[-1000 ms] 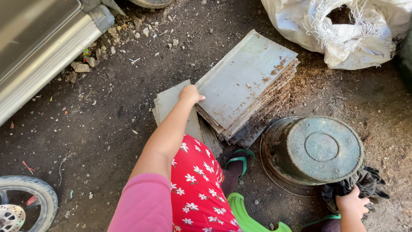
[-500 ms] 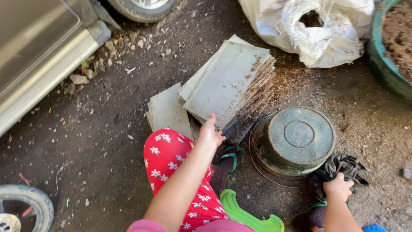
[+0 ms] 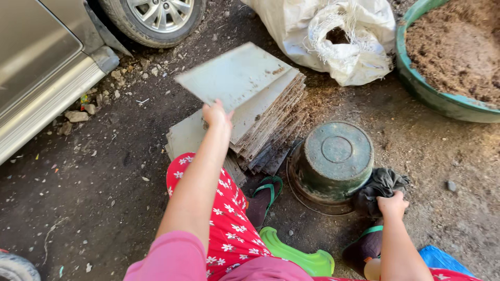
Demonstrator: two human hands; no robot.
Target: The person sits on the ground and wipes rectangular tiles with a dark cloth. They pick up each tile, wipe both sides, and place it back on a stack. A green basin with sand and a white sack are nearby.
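My left hand (image 3: 216,115) grips the near edge of a flat grey sheet (image 3: 234,75) and holds it lifted and tilted above a stack of similar grey sheets (image 3: 271,117) lying on the dirt ground. My right hand (image 3: 391,204) rests low at the right, closed on a dark crumpled cloth (image 3: 383,183). The cloth lies against an upturned green tub (image 3: 336,158). My red flowered trousers (image 3: 224,218) and green sandals (image 3: 268,191) fill the lower middle.
A silver car's side (image 3: 47,67) and wheel (image 3: 156,15) stand at the upper left. A white woven sack (image 3: 338,36) lies at the top. A green basin (image 3: 422,91) filled with brown soil is at the upper right. A bright green plastic piece (image 3: 297,255) lies by my feet.
My left hand has taken the top grey sheet by its edge and raised it off the stack. The view has shifted, bringing the car wheel and soil basin into sight.
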